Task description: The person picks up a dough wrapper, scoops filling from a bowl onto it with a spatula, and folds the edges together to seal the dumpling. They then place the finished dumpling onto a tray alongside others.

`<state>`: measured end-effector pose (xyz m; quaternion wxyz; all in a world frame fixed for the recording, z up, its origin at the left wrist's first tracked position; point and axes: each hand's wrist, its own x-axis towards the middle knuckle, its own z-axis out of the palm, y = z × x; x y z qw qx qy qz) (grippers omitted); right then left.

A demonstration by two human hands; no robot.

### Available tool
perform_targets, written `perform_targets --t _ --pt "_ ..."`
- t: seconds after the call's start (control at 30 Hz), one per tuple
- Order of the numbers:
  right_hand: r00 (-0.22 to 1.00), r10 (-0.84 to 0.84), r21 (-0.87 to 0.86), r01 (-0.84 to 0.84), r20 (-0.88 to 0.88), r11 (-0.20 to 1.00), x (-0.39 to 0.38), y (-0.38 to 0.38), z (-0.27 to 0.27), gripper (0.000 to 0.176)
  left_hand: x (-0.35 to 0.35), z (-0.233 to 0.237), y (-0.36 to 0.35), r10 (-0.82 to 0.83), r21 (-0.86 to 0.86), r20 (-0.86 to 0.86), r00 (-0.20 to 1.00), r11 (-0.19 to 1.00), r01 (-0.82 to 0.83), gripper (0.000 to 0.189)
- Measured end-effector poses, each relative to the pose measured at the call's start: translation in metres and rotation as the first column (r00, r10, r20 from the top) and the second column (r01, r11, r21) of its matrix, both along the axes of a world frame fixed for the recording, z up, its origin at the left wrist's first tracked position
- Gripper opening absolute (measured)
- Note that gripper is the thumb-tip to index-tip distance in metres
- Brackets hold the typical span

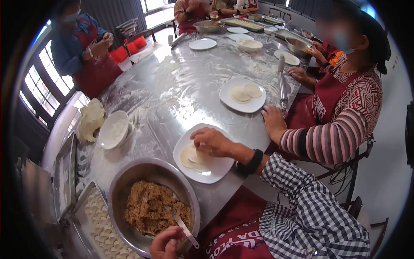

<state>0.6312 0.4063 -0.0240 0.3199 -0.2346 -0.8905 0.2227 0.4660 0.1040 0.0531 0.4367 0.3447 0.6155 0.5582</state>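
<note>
My right hand (213, 142), in a checkered sleeve with a black wristband, reaches over a white square plate (221, 173). Its bent fingers are closed on the edge of a round dough wrapper (192, 156) in the small stack there. At the bottom edge, my left hand (167, 242) is partly cut off, its fingers loosely curled and apart with nothing visible between them. It is beside the pale spoon handle (188, 233) leaning in a steel bowl (117, 181) of brown filling (151, 205).
A tray of dumplings (101, 220) is left of the bowl. Beyond are a floury dish (114, 129), dough (91, 118), another plate of wrappers (246, 94) and a rolling pin (282, 84). A co-worker's hand (274, 123) rests on the table at right; other people stand or sit around it.
</note>
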Motion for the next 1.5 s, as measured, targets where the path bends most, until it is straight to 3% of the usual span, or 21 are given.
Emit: perform_targets --t 0.07,0.13,0.27,0.37,0.5,0.57,0.7,0.8,0.87,0.9,0.93,0.97,1.0,1.03,1.07,1.2,1.27,1.33,1.37,1.4,1.5 --pt "0.99 0.088 -0.052 -0.094 -0.106 0.994 0.005 0.008 -0.004 0.006 -0.001 0.003 0.0 0.024 -0.028 0.031 0.999 0.999 -0.023 0.023" --pt "0.998 0.028 -0.234 -0.04 -0.054 0.971 0.011 0.003 0.008 0.006 -0.002 0.003 0.001 0.067 -0.007 0.052 0.996 0.998 -0.067 0.022" --pt "0.996 -0.031 -0.258 0.009 -0.081 0.966 0.019 0.001 0.017 0.005 -0.006 -0.004 0.001 0.044 0.022 0.023 0.999 0.999 -0.045 0.023" --pt "0.984 -0.092 -0.474 0.009 -0.153 0.88 0.021 0.0 0.017 0.009 -0.005 -0.001 0.005 0.026 0.047 0.034 0.999 0.999 -0.027 0.022" --pt "0.956 -0.101 -0.604 -0.091 -0.275 0.792 0.02 -0.003 0.011 0.009 -0.003 0.001 0.007 0.023 0.012 0.056 0.998 1.0 -0.024 0.023" --pt "0.937 -0.127 -0.728 -0.163 -0.325 0.666 0.02 -0.008 0.016 0.01 -0.003 -0.001 0.008 -0.004 0.06 0.253 0.968 0.998 -0.012 0.026" --pt "0.934 -0.141 -0.789 -0.189 -0.328 0.585 0.012 -0.027 0.034 0.011 -0.005 -0.012 0.009 0.088 0.048 0.443 0.892 0.991 -0.122 0.036" --pt "0.889 -0.164 -0.759 -0.254 -0.427 0.599 -0.003 -0.048 0.051 0.013 -0.004 -0.01 0.014 0.078 0.055 0.561 0.824 0.99 -0.131 0.039" --pt "0.826 -0.113 -0.48 -0.205 -0.553 0.853 -0.019 -0.067 0.063 0.015 -0.007 -0.009 0.015 0.076 0.017 0.512 0.856 0.995 -0.098 0.044" --pt "0.91 -0.052 -0.313 -0.087 -0.41 0.946 -0.02 -0.084 0.083 0.017 -0.004 -0.008 0.02 0.065 0.041 0.59 0.805 0.993 -0.111 0.046" --pt "0.92 0.056 -0.205 -0.145 -0.387 0.968 -0.025 -0.097 0.087 0.02 -0.003 -0.006 0.024 0.048 0.069 0.661 0.749 0.99 -0.124 0.048" --pt "0.864 0.24 -0.141 -0.332 -0.443 0.933 -0.033 -0.108 0.08 0.022 -0.002 -0.005 0.026 0.078 0.054 0.66 0.747 0.987 -0.151 0.048" --pt "0.771 0.409 -0.065 -0.5 -0.488 0.864 -0.041 -0.117 0.075 0.023 -0.002 -0.004 0.029 0.071 0.066 0.742 0.667 0.982 -0.178 0.048" --pt "0.734 0.493 -0.077 -0.589 -0.467 0.804 -0.041 -0.123 0.078 0.024 -0.001 -0.002 0.032 0.054 0.083 0.81 0.584 0.975 -0.205 0.049" --pt "0.692 0.572 -0.088 -0.667 -0.442 0.739 -0.043 -0.128 0.08 0.026 -0.005 -0.006 0.029 0.066 0.08 0.808 0.585 0.972 -0.22 0.049" --pt "0.671 0.678 -0.059 -0.723 -0.3 0.689 -0.029 -0.125 0.069 0.033 -0.019 -0.018 0.016 0.08 0.08 0.824 0.56 0.963 -0.256 0.045" --pt "0.663 0.708 -0.043 -0.737 -0.245 0.675 -0.024 -0.135 0.063 0.04 -0.026 -0.023 0.009 0.149 0.107 0.819 0.554 0.908 -0.404 0.04" --pt "0.647 0.757 -0.074 -0.762 -0.087 0.643 -0.023 -0.149 0.061 0.047 -0.03 -0.023 0.004 0.139 0.128 0.835 0.532 0.891 -0.435 0.035" --pt "0.705 0.708 -0.048 -0.709 -0.034 0.704 -0.024 -0.159 0.057 0.034 -0.03 -0.023 0.002 0.228 0.086 0.828 0.512 0.851 -0.518 0.035" --pt "0.699 0.714 -0.052 -0.715 -0.036 0.698 -0.026 -0.162 0.052 0.034 -0.032 -0.023 0.0 0.313 0.047 0.816 0.486 0.802 -0.596 0.035" --pt "0.739 0.674 0.051 -0.672 -0.026 0.739 -0.029 -0.162 0.043 0.022 -0.036 -0.025 -0.008 0.325 0.056 0.811 0.487 0.785 -0.617 0.034"
